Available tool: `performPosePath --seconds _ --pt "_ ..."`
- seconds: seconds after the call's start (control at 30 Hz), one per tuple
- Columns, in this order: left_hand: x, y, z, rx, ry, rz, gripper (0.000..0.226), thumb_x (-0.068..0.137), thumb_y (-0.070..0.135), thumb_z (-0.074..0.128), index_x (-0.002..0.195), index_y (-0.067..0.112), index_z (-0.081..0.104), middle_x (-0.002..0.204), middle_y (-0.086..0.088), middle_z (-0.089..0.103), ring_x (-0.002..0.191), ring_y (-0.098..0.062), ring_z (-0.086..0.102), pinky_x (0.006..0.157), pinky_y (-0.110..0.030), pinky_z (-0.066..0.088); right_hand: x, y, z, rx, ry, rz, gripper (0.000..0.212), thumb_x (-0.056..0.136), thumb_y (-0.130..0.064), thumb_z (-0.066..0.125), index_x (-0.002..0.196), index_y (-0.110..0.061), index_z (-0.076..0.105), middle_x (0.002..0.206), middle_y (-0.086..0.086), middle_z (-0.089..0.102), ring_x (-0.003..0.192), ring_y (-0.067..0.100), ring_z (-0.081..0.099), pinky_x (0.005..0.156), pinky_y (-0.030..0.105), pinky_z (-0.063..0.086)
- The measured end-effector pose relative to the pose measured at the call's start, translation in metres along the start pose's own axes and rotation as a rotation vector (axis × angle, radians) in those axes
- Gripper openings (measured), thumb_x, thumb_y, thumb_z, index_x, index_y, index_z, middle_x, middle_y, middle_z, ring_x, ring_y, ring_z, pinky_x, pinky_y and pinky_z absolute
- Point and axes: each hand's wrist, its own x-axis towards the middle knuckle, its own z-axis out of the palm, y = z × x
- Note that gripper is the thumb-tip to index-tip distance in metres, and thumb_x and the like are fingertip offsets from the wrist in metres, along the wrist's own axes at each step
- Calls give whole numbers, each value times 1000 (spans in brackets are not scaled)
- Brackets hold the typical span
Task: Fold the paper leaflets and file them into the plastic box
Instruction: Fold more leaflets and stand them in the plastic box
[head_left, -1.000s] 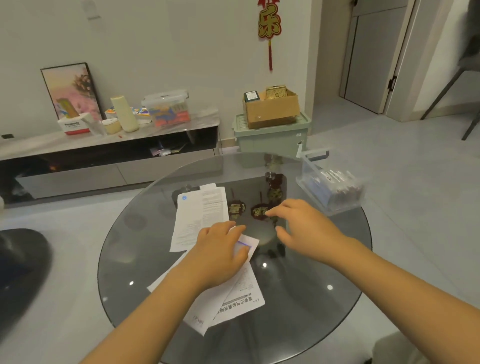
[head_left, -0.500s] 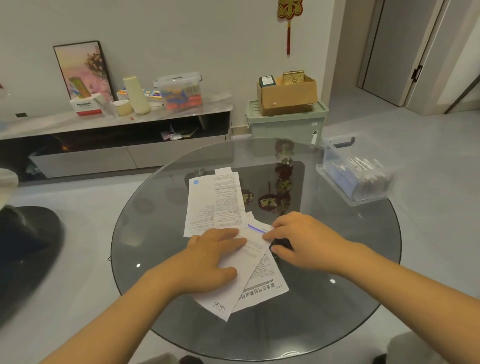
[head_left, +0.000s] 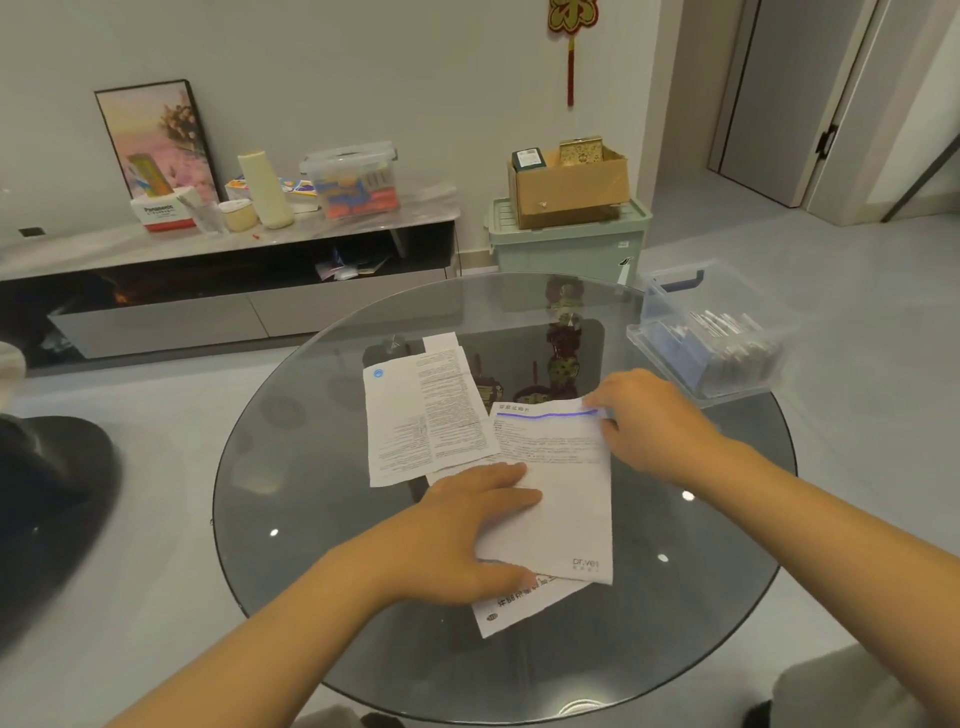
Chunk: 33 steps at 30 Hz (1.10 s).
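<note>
On the round glass desk (head_left: 322, 519) three paper leaflets lie loosely overlapped near its middle. The top leaflet (head_left: 563, 483), white with a blue line under its heading, lies squared to the person and partly covers a lower leaflet (head_left: 511, 605) whose printed corner sticks out toward the near edge. The left hand (head_left: 457, 540) lies flat on the top leaflet's left side, fingers straight and spread, thumb along its near edge; it grips nothing and seems to be pinning the sheet so it cannot slide on the slick glass. The right hand (head_left: 649, 421) is at the sheet's far right corner, fingers curled, apparently pinching that corner (the exact contact is hidden behind the knuckles), probably to lift it over for a first fold.

A third leaflet (head_left: 421, 415), with a blue round mark in its top corner, lies just beyond, toward the far left of the pile, its near right edge tucked against the top sheet; it looks unfolded and waiting its turn.

The clear plastic box (head_left: 711, 343) stands at the desk's far right edge, open, with what look like folded papers already standing inside. It lies within the right hand's reach, which suits filing each leaflet once folded.
</note>
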Motion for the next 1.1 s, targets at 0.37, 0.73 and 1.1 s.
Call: performPosePath --seconds 0.37,0.73,1.1 --pt "10 15 0 100 71 62 53 94 46 47 144 30 38 155 13 23 141 -2 17 115 -20 14 -38 2 -18 181 -356 -171 40 86 -56 53 120 -36 61 139 -14 48 131 8 37 109 30 29" --pt "25 26 -11 -205 409 -25 19 94 36 50 80 28 61 78 10 63 73 -3 57 65 -20 47 -48 15 -26 217 -299 -79 27 88 -41 59 97 -16 65 88 -2 64 76 14 57 66 27 46" --pt "45 29 -2 -377 466 -172 88 84 21 69 146 36 9 107 10 50 75 -2 55 58 -9 44 -35 15 -5 463 -48 144 36 83 -27 67 115 -20 55 105 -3 62 90 15 57 74 27 46"
